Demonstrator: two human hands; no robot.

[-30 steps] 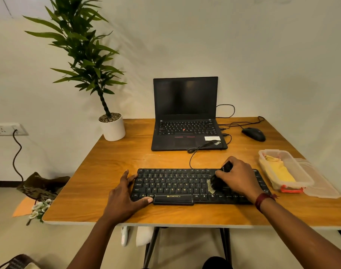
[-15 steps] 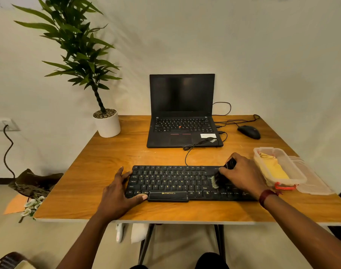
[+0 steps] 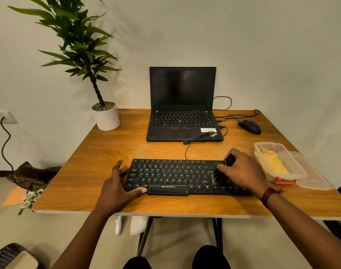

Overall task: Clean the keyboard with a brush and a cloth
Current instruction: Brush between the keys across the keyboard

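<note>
A black keyboard (image 3: pixel 171 176) lies near the front edge of the wooden table (image 3: pixel 100 152). My left hand (image 3: pixel 118 188) rests on its left end, fingers spread, thumb on the bottom row. My right hand (image 3: pixel 241 170) grips a small black brush (image 3: pixel 221 174) whose bristles touch the keys on the keyboard's right side. A yellow cloth (image 3: pixel 273 165) lies inside a clear plastic box (image 3: pixel 299 171) to the right of the keyboard.
An open black laptop (image 3: pixel 182 113) stands behind the keyboard, with a black mouse (image 3: pixel 249 127) and cables to its right. A potted plant (image 3: pixel 105 117) occupies the back left corner. The box's lid (image 3: pixel 313 179) lies beside the box.
My right hand has kept the brush on the right part of the keyboard, shifting slightly. My left hand stays on the left end. The view has tilted a little.
</note>
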